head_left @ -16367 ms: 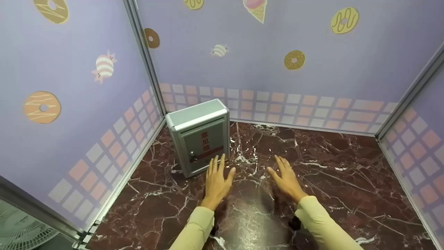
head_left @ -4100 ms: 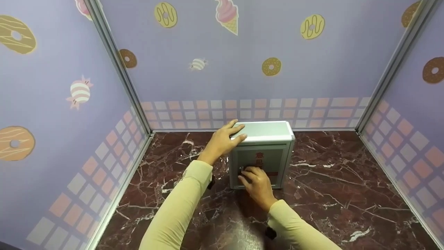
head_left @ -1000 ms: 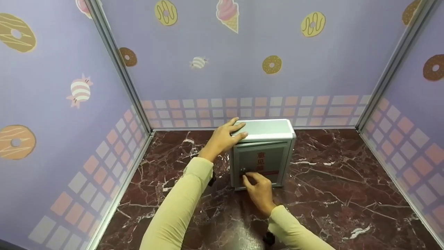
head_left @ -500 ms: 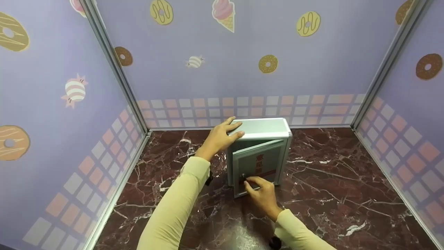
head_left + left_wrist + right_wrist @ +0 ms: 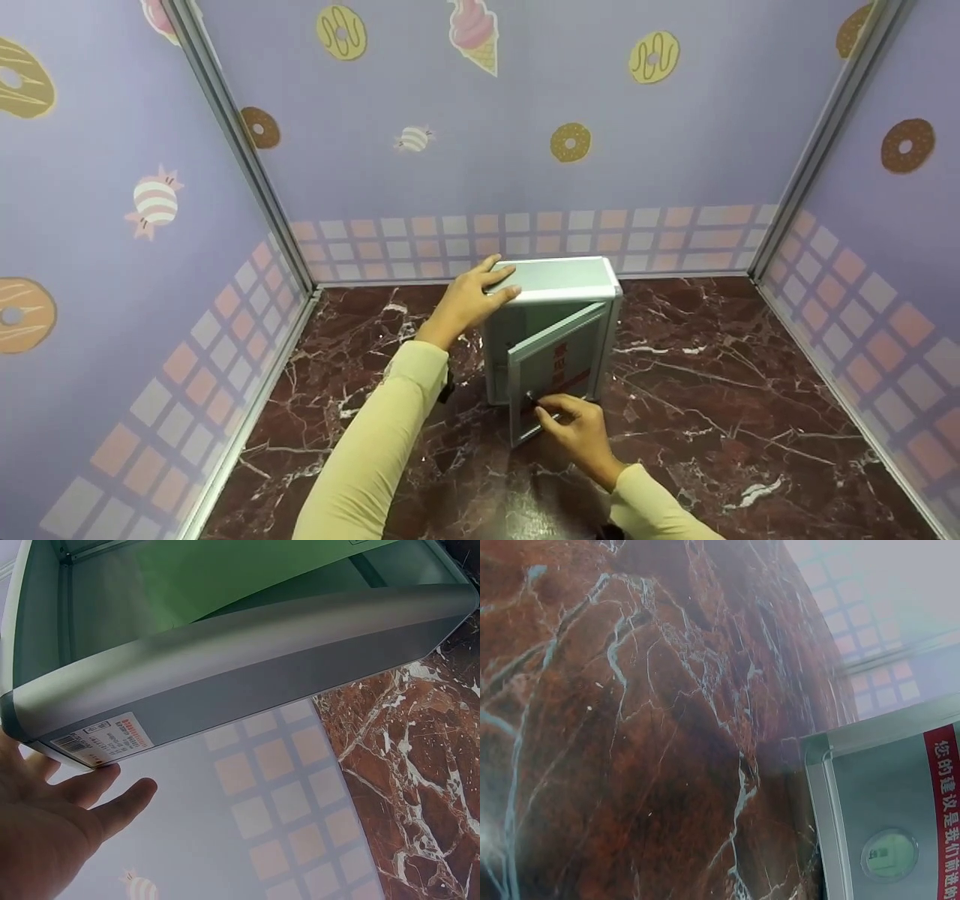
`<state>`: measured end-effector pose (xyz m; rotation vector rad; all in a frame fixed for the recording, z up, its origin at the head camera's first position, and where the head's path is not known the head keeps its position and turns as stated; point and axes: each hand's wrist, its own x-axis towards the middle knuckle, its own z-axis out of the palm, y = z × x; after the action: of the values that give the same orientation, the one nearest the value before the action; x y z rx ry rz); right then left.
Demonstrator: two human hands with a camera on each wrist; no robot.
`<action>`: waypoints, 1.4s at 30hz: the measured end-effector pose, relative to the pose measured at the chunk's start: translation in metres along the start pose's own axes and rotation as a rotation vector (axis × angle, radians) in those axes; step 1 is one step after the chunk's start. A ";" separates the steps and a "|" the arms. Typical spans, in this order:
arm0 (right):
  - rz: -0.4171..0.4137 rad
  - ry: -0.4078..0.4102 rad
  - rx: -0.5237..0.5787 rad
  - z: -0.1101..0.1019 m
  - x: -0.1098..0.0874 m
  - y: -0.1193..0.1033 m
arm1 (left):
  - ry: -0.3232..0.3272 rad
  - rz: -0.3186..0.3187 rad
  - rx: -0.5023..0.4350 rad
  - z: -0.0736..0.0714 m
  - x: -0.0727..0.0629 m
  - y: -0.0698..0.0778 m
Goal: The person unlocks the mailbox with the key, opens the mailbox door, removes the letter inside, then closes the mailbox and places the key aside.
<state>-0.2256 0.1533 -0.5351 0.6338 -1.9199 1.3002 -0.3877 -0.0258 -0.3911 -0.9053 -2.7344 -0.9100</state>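
A silver-grey metal suggestion box [image 5: 562, 277] with red characters stands upright on the marble-patterned surface. Its hinged door [image 5: 541, 371] is swung partway out, hinged on the right. Spread over the box's top left corner, my left hand [image 5: 465, 300] steadies it, the thumb at the front edge. My right hand [image 5: 583, 435] pinches the small key [image 5: 532, 397] at the door's lock, mostly covered by the fingertips. In the left wrist view, a green sheet [image 5: 225, 574] shows inside the box, and the fingers of my left hand [image 5: 52, 825] lie along its labelled side.
Lilac panels with printed sweets surround the marble-patterned surface [image 5: 712, 390] at the back [image 5: 510, 172], left and right. A red strip with white characters [image 5: 946, 795] and a round window [image 5: 890, 855] mark the door in the right wrist view.
Over the last second the door has swung from nearly closed to partway out, my right hand drawing it forward. Earlier, the box stood farther left and both hands were off it.
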 end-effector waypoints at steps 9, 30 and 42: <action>-0.004 -0.067 0.070 -0.012 -0.005 0.006 | 0.010 0.000 -0.006 0.001 -0.001 -0.001; 0.139 -0.245 0.265 -0.050 -0.010 0.010 | -0.003 0.000 0.015 0.001 0.001 -0.001; 0.168 -0.305 0.288 -0.071 -0.010 0.012 | -0.006 -0.001 -0.010 0.000 0.001 -0.001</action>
<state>-0.2073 0.2232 -0.5335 0.8715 -2.0807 1.6873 -0.3884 -0.0258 -0.3914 -0.9096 -2.7387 -0.9230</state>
